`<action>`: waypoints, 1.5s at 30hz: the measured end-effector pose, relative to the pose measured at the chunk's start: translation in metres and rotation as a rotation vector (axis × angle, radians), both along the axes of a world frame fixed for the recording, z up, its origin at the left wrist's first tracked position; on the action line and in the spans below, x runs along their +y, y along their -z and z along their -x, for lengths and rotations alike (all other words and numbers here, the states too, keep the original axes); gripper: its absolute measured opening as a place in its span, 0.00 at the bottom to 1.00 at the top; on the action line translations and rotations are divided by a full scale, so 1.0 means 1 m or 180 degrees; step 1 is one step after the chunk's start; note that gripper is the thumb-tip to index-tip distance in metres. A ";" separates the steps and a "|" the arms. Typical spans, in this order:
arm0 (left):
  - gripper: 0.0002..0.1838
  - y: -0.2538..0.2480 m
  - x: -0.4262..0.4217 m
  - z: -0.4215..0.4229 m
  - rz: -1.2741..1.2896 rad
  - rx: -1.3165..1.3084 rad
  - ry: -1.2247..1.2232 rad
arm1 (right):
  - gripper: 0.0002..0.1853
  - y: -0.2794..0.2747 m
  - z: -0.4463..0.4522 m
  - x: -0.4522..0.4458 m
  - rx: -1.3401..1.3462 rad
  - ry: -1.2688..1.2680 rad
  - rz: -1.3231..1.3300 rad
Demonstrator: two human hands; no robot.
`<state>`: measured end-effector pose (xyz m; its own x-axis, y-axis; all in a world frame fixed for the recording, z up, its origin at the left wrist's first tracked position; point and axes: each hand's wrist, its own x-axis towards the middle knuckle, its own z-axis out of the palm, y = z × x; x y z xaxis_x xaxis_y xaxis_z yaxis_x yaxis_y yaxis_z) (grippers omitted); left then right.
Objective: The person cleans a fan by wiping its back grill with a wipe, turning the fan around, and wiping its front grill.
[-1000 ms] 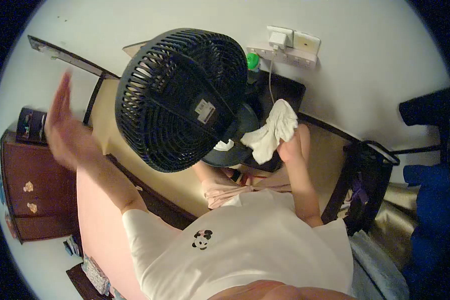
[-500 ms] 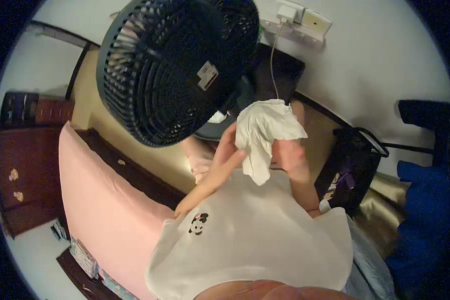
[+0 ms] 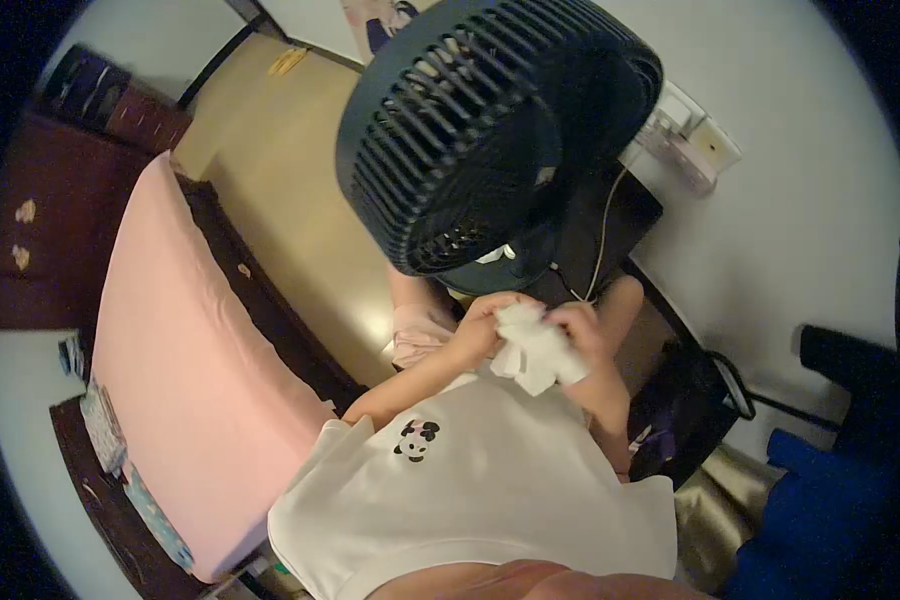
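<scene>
Pale pink bedding [image 3: 200, 390] covers the lower left. Both hands [image 3: 487, 318] [image 3: 587, 338], partly closed, grip crumpled white cloth [image 3: 532, 352] near centre.

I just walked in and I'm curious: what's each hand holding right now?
Left hand: closed, holding a crumpled, soft white cloth.
Right hand: blurred, but closed on the same cloth.

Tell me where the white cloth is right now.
In the head view, the white cloth is slightly right of centre, between the left hand and right hand, below the dark fan in frame.
</scene>
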<state>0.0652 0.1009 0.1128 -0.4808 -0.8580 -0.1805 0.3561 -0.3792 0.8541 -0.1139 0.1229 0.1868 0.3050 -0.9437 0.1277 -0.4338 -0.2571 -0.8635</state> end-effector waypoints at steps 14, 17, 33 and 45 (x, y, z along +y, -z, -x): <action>0.20 0.041 0.019 -0.026 -0.1723 -0.0199 -0.0409 | 0.15 0.018 -0.019 -0.026 0.0535 -0.0695 0.1372; 0.23 0.071 0.014 -0.047 -0.1589 0.0000 -0.1265 | 0.13 0.026 -0.017 -0.036 0.0733 0.0660 0.1394; 0.29 0.037 -0.013 -0.082 -0.0615 -0.0660 -0.2030 | 0.35 0.151 -0.060 -0.121 -0.0826 0.1721 0.0587; 0.22 0.073 -0.007 -0.094 -0.1040 -0.0671 -0.1993 | 0.28 0.131 -0.003 -0.141 -0.0766 0.0381 -0.0055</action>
<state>0.1597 0.0935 0.0396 0.1547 -0.8471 -0.5085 0.4302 -0.4056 0.8065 -0.1110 -0.0185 0.0558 0.1539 -0.9739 0.1667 -0.2420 -0.2007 -0.9493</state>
